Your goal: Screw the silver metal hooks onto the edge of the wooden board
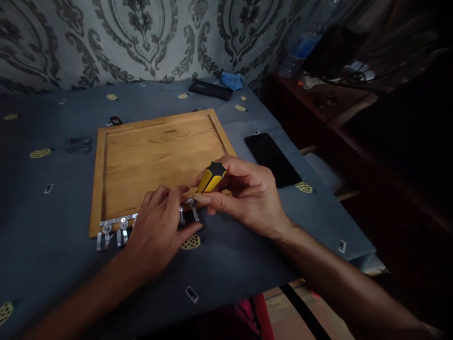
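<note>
A wooden board (152, 160) with a raised frame lies on the table, and a metal hook rail (122, 221) runs along its near edge. My right hand (247, 198) grips a yellow and black screwdriver (211, 178) between thumb and fingers. The screwdriver is tilted, its lower end at a screw by the rail's right part; its tip is hidden. Closed over the middle of the rail is my left hand (157, 224), fingers on the board side and thumb by the hooks. It covers some of the hooks.
A black phone (272, 158) lies right of the board. Behind it are a dark oblong case (210, 89) and a blue cloth (232, 80). Some small metal pieces (78, 145) lie at left. A cluttered wooden cabinet (318, 101) stands beyond the table's right edge.
</note>
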`<state>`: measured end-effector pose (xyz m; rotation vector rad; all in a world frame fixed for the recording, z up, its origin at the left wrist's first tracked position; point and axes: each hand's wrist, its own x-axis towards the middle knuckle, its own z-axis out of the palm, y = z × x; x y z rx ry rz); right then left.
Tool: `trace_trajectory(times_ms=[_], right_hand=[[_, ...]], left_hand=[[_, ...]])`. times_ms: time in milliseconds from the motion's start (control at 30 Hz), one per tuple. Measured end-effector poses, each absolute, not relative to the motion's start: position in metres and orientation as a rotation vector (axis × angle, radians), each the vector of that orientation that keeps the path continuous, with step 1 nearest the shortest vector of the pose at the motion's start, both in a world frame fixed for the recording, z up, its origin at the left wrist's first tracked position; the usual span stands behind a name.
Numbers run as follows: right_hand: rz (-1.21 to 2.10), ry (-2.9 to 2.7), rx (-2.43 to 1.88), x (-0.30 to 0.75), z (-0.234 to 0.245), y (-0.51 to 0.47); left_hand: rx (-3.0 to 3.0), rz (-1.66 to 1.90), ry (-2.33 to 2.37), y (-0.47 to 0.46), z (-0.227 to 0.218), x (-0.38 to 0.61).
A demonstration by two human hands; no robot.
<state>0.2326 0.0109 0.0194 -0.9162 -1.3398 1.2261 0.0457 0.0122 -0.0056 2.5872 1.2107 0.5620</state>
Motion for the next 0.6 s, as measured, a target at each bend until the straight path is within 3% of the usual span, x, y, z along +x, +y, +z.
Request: trace_trajectory(times_ms=[600], right_hand=[[1.163,-1.389,-0.92,0.234,0.0212,0.0032]], left_hand=[[2.567,0.529,1.219,0.0109,-0.0072,0.0455]])
